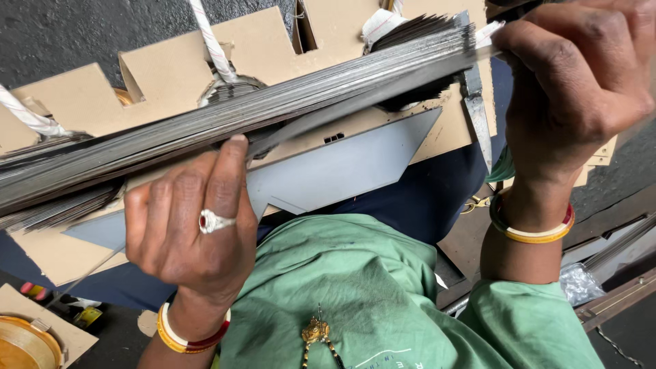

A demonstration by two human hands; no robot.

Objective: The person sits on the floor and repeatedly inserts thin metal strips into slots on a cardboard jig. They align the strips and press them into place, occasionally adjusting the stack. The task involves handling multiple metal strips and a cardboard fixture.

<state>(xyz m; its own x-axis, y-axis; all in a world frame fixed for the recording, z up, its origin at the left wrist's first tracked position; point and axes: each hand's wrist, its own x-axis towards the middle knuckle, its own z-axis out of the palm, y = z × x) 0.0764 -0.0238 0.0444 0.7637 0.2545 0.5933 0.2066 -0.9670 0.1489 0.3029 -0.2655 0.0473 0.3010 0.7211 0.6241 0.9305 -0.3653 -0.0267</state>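
Note:
A thick bundle of thin grey metal strips runs from the lower left to the upper right across the view. My left hand, with a silver ring, presses its fingers against the bundle's near side around the middle. My right hand is closed on the bundle's right end, where the strip ends line up. A single flat metal strip hangs down from that end. Under the bundle lies a brown cardboard piece with notched edges, resting on my lap.
White ropes tie more strip bundles on the cardboard. A grey sheet lies under it. My green garment fills the lower middle. A round tape roll sits at lower left; a clear plastic bag at right.

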